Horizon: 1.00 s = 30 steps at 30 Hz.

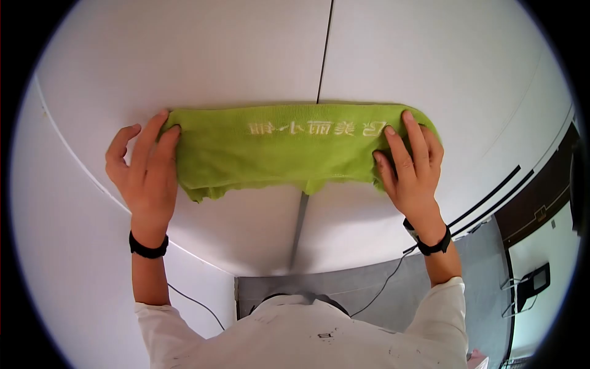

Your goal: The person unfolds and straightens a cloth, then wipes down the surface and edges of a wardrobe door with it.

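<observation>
A green knitted cloth (pixel 276 154), folded into a long band, lies on the white tabletop (pixel 203 61). Its upper edge is straight and ribbed, its lower edge uneven. Pale lettering on it appears mirrored. At the left end, my left hand (pixel 147 166) has the cloth's edge between bent fingertips, with one finger standing away from it. My right hand (pixel 415 163) rests on the right end, fingers apart and tips on the fabric, one beside the last letter. A thumb touches near the lower edge. Fabric under the right fingers is hidden.
A dark seam (pixel 326 49) runs across the tabletop above and below the cloth. Black wristbands (pixel 147 247) circle both wrists, with thin cables (pixel 387 283) trailing near my body. Grey floor (pixel 344 283), a black chair (pixel 533 284) and a brown door (pixel 531 209) show beyond the table.
</observation>
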Tool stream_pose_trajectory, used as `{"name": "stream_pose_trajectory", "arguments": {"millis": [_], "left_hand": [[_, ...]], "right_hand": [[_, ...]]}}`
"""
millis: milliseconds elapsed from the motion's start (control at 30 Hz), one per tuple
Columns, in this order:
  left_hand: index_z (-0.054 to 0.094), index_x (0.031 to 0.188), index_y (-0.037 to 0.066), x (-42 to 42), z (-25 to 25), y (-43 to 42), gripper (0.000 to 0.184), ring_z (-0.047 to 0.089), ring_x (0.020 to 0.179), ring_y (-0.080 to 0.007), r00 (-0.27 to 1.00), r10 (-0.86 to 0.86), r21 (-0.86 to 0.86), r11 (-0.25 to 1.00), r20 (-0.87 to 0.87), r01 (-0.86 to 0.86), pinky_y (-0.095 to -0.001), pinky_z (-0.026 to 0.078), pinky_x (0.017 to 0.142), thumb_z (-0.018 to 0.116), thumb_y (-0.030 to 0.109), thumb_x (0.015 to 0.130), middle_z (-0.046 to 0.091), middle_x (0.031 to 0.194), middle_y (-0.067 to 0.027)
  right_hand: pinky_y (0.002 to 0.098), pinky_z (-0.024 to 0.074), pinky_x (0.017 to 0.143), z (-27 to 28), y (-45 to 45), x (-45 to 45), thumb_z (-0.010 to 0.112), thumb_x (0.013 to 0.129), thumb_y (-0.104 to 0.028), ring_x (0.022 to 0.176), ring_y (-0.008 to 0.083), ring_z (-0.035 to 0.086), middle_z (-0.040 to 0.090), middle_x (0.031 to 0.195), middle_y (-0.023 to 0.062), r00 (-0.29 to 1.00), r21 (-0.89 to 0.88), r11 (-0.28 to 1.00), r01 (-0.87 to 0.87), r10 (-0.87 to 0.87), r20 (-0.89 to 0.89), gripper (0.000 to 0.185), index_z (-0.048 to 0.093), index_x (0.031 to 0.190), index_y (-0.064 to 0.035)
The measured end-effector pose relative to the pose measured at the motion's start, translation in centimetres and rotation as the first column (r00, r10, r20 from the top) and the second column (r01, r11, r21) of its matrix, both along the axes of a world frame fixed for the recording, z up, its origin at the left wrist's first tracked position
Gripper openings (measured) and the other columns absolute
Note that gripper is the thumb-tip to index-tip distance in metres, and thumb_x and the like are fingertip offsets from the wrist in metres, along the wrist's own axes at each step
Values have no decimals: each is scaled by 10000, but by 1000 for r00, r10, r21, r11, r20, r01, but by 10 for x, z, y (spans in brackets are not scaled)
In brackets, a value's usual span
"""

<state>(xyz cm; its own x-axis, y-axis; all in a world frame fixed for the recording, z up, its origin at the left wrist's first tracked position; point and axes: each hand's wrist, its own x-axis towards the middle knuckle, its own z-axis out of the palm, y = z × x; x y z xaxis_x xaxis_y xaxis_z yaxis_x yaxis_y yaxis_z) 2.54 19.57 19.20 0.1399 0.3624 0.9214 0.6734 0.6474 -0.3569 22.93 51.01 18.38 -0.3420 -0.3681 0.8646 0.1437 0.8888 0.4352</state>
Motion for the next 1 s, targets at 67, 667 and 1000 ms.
{"name": "stream_pose_trajectory", "arguments": {"millis": [67, 667, 1000], "left_hand": [[618, 1137, 70, 3, -7, 6, 360, 473, 1184, -371, 996, 89, -66, 994, 10, -89, -423, 403, 882, 723, 146, 801, 547, 1332, -87], [456, 1390, 129, 14, 40, 25, 799, 197, 1381, -499, 962, 221, -90, 974, 163, -208, -547, 303, 1020, 672, 581, 768, 246, 1536, -188], [597, 1201, 102, 33, 39, 37, 478, 290, 1349, -481, 988, 133, -95, 987, 78, -126, -512, 382, 959, 734, 120, 744, 413, 1458, -115]], "right_hand": [[365, 487, 799, 0, 12, 1, 754, 707, -88, 967, 296, 548, 534, 1315, 164, 1000, -1, 1000, -29, 29, 6, 454, 639, 1145, -55], [448, 363, 1052, 68, 81, 30, 665, 781, -468, 1363, 329, 353, 388, 1471, 137, 996, 100, 993, 62, -68, 63, 765, 447, 1375, -39], [416, 456, 985, 65, 93, 32, 735, 716, -105, 1290, 292, 459, 509, 1376, 89, 994, 97, 990, -102, 99, 37, 532, 586, 1224, -54]]}}
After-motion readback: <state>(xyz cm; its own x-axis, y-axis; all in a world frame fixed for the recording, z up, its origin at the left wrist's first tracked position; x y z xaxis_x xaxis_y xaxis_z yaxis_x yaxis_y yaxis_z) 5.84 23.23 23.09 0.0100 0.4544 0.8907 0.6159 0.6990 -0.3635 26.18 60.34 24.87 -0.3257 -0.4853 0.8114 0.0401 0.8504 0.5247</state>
